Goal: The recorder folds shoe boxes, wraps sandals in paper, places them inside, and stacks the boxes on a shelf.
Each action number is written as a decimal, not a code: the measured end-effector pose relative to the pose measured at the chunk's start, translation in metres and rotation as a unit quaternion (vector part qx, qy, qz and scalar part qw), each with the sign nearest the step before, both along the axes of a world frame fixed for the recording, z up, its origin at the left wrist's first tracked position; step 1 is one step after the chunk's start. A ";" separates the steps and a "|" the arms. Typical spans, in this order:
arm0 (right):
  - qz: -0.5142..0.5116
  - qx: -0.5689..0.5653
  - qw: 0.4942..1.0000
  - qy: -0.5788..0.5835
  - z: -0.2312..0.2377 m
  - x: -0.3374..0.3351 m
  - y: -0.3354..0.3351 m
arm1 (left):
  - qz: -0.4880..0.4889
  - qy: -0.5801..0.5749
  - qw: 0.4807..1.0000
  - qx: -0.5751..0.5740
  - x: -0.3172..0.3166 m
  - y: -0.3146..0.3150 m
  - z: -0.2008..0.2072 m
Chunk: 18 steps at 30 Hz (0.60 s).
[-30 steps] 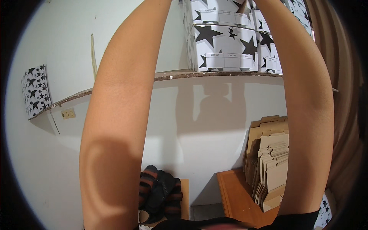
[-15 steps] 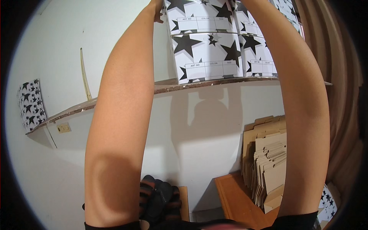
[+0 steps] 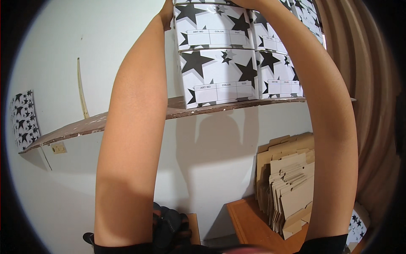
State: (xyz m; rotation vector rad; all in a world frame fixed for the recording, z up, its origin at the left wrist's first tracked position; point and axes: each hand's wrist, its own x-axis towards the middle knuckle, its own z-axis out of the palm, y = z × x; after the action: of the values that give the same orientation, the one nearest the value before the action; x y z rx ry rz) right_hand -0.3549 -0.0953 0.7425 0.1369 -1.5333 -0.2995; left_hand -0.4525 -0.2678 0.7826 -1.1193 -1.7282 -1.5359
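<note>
Both my arms are raised to a stack of white shoeboxes with black stars on a wall shelf (image 3: pixel 198 111). My left hand (image 3: pixel 168 17), partly cut off by the top edge, presses its fingers along the left side of the upper shoebox (image 3: pixel 215 26). Across that box's top right corner reaches my right hand (image 3: pixel 250 3); its fingers are out of view or hidden. Directly beneath sits a lower shoebox (image 3: pixel 220 76), its front flush with the shelf edge. More star-printed shoeboxes (image 3: pixel 277 70) stand to the right, partly behind my right forearm.
Folded brown cardboard sheets (image 3: pixel 289 182) lean on a wooden table (image 3: pixel 243 216) below the shelf. Black sandals (image 3: pixel 167 224) are piled at the lower left. Another star-printed stack (image 3: pixel 24 120) stands at the shelf's far left end. A brown curtain (image 3: pixel 359 63) hangs at right.
The view has tilted up and slightly right, so the shelf and boxes appear lower and further left. My right hand now shows more over the upper box's top edge.
</note>
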 end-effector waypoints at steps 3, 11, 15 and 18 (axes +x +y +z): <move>-0.012 0.015 1.000 -0.025 -0.002 0.004 -0.010 | 0.002 0.000 1.000 -0.003 -0.007 0.003 -0.001; -0.022 -0.046 0.997 -0.055 -0.003 0.015 -0.021 | 0.025 0.003 1.000 0.001 -0.013 -0.018 -0.003; -0.017 -0.073 0.995 -0.073 -0.006 0.024 -0.044 | 0.066 0.034 0.997 0.039 -0.027 -0.049 0.023; -0.049 -0.060 0.996 -0.034 -0.018 0.027 -0.042 | 0.109 0.151 0.980 0.070 0.002 -0.057 0.030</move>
State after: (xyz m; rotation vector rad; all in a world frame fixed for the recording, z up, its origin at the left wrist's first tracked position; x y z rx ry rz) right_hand -0.3275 -0.1378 0.7247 -0.0235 -1.6234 -0.2819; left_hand -0.4502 -0.3245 0.8131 -0.9970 -1.4618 -1.2589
